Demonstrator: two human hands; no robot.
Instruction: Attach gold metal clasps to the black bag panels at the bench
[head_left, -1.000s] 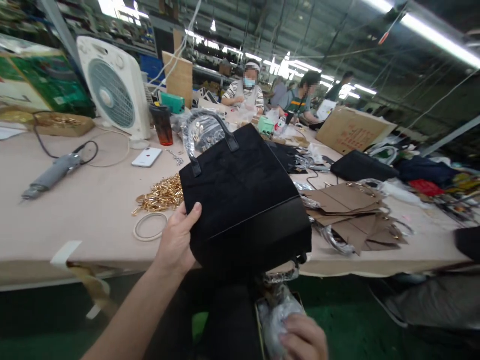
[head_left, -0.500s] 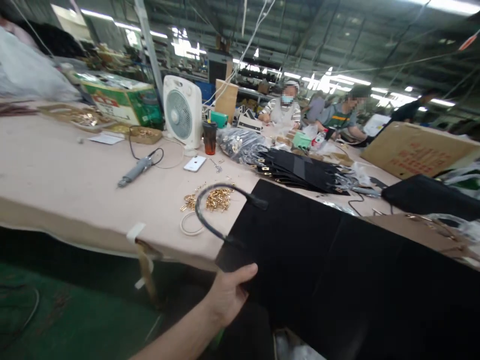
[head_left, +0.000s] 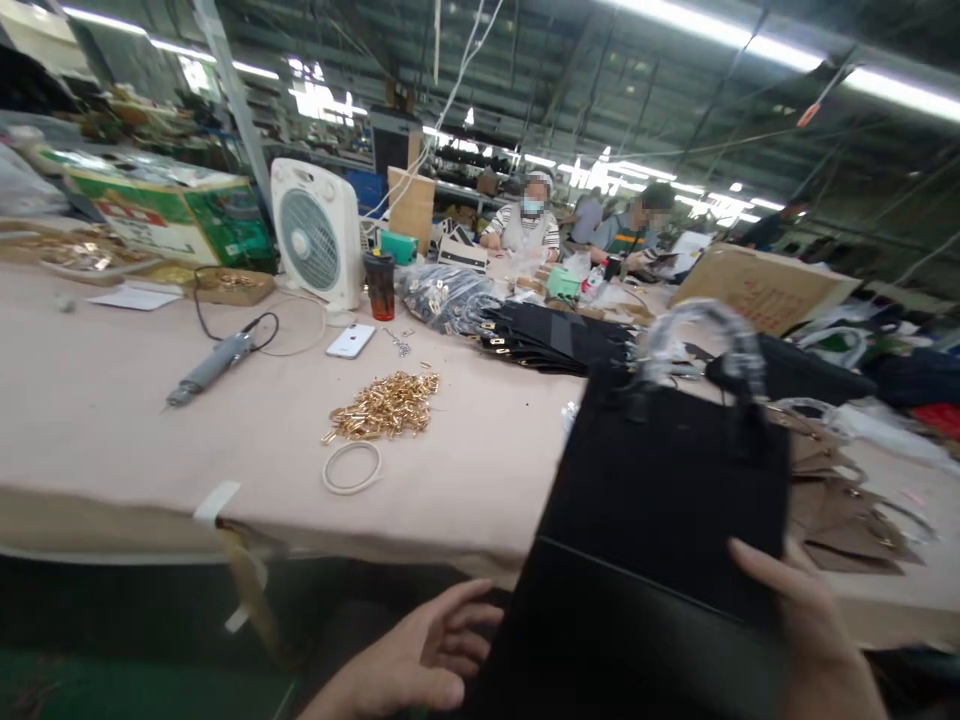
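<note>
Black and dull, the bag (head_left: 675, 480) hung tilted before the wearer, handle (head_left: 739, 335) uppermost. The right hand (head_left: 814, 625) gripped its right edge, thumb pressed on the front face and fingers out of sight behind; that hold probably steadied the panel while leaving the handle free. The clear wrap on the handle was likely there to guard it from scuffs. Left of the grip, across the bag, the left hand (head_left: 420, 655) was loosely spread, fingers half curled, with nothing in it; whether its fingertips brushed the bag could not be told.

Just beyond the grip, brown pieces (head_left: 847, 525) lay on the table (head_left: 480, 470). Farther left of it were a white ring (head_left: 352, 489) and gold fittings (head_left: 386, 408), heaped loose, perhaps for easy picking. Past those lay a power tool (head_left: 214, 368), a phone (head_left: 351, 341) and stacked black pieces (head_left: 555, 340), with a fan (head_left: 315, 240) and two co-workers (head_left: 525, 230) farther off.

Half a second earlier the left hand had held the bag's edge, with the handle pointing left, partly across the fittings; now the right hand had it, the handle pointed up, and the heap showed whole.
</note>
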